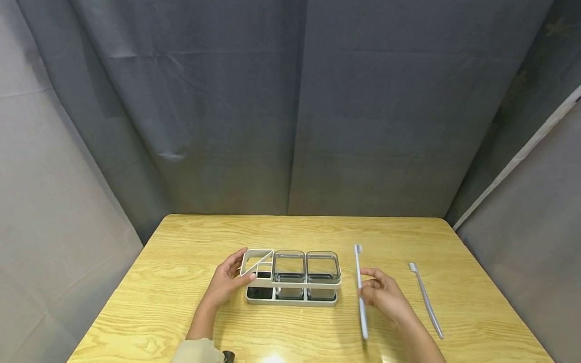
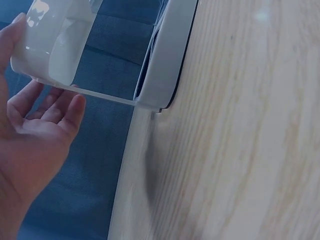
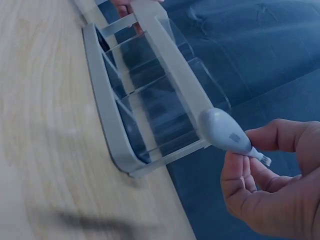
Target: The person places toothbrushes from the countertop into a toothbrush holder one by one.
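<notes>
A white toothbrush holder [image 1: 297,285] with a dark base stands upright on the table, two clear cups [image 1: 290,293] side by side in its middle and right slots. At its left end, my left hand [image 1: 223,282] grips the divided upper section, thumb in front and fingers behind; the left wrist view shows this hand [image 2: 42,130] at the holder's white end [image 2: 40,55]. To the right of the holder, my right hand [image 1: 386,298] pinches a light-blue toothbrush [image 1: 363,318] by its handle, bristle head pointing away. In the right wrist view, the handle's rounded end [image 3: 222,130] faces the camera.
A second toothbrush [image 1: 427,302], greyish, lies on the wooden table [image 1: 181,247] to the right of my right hand. Grey curtains [image 1: 227,126] hang behind the table and along both sides.
</notes>
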`<state>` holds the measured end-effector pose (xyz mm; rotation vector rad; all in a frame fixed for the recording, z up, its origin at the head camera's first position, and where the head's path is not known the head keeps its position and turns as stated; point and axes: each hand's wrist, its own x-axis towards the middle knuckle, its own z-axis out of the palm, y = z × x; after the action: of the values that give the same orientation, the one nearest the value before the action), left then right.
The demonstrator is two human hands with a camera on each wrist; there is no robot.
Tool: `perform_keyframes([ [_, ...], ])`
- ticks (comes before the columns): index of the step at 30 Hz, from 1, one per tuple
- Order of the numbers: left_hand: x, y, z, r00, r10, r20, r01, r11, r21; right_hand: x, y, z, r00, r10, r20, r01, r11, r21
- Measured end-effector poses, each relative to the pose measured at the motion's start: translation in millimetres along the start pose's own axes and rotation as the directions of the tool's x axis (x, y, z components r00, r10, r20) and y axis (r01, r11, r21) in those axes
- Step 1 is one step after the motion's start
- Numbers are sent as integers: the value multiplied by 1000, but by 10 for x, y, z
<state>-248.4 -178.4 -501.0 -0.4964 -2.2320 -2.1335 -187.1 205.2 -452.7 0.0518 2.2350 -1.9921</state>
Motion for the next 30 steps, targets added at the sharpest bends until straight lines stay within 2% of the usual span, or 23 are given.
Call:
perform_keyframes([
  [6, -15, 26, -14, 1000, -12, -2, 12, 1000, -3, 12, -131, 54, 998, -3, -67, 5, 999, 36],
  [10, -29, 37, -19, 1000, 8, 12, -7, 1000, -19, 20, -207, 81, 996, -19, -87, 23, 998, 51],
  [19, -23, 8, -19, 999, 15, 30, -14, 999, -34, 29, -339, 142, 994, -85, -69, 88, 995, 53],
  [30, -18, -6, -32, 1000, -14, 28, 16, 998, -68, 85, -455, 265, 976, -186, -114, 197, 976, 96],
])
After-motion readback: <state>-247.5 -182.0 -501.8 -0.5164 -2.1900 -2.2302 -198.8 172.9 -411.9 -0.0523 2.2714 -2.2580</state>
